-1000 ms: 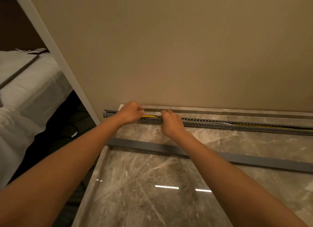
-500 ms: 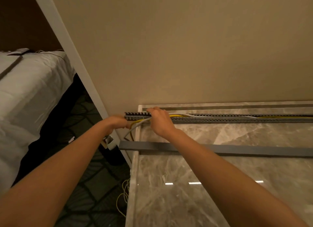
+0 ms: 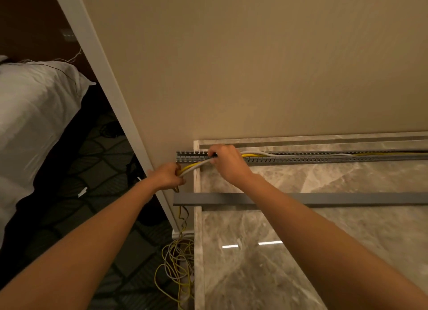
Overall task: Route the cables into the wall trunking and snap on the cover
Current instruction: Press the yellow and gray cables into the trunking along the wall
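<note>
Now the left hand (image 3: 168, 176) has dropped off the trunking (image 3: 301, 158) to grip the cables (image 3: 193, 166) past the table (image 3: 347, 251) edge, while the right hand (image 3: 228, 162) pinches them at the slot, cover (image 3: 324, 198) waiting nearby.

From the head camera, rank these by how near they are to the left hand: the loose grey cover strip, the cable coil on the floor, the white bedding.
From the left hand:
1. Loose grey cover strip, just below and right, lying across the marble counter.
2. Cable coil, lower down on the floor beside the counter edge.
3. White bedding, far to the left.
</note>
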Action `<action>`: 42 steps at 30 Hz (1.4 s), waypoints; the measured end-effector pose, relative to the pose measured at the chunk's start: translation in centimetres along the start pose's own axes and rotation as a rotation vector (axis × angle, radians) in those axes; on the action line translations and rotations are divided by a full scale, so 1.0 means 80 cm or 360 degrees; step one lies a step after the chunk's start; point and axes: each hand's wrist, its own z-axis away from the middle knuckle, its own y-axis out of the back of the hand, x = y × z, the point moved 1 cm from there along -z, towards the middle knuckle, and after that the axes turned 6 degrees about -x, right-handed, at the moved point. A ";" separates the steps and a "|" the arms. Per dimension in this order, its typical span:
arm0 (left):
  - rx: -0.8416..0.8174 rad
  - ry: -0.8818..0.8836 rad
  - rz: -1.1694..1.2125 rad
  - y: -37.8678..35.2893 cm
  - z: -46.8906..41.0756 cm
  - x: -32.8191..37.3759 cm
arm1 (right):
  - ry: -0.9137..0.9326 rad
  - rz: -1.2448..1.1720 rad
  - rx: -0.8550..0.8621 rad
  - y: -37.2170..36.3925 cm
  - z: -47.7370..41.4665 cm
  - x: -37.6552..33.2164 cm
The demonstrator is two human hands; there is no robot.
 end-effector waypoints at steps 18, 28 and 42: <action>0.0777 -0.0548 0.0627 0.034 0.026 -0.009 | -0.0061 -0.0196 0.0083 0.000 0.001 0.012; 0.0621 -0.0464 0.0633 0.043 0.012 -0.005 | -0.0020 -0.0271 0.0095 0.011 -0.004 0.023; 0.0510 -0.0276 0.0063 0.053 0.010 0.005 | -0.0157 -0.0439 0.0159 0.009 -0.013 0.032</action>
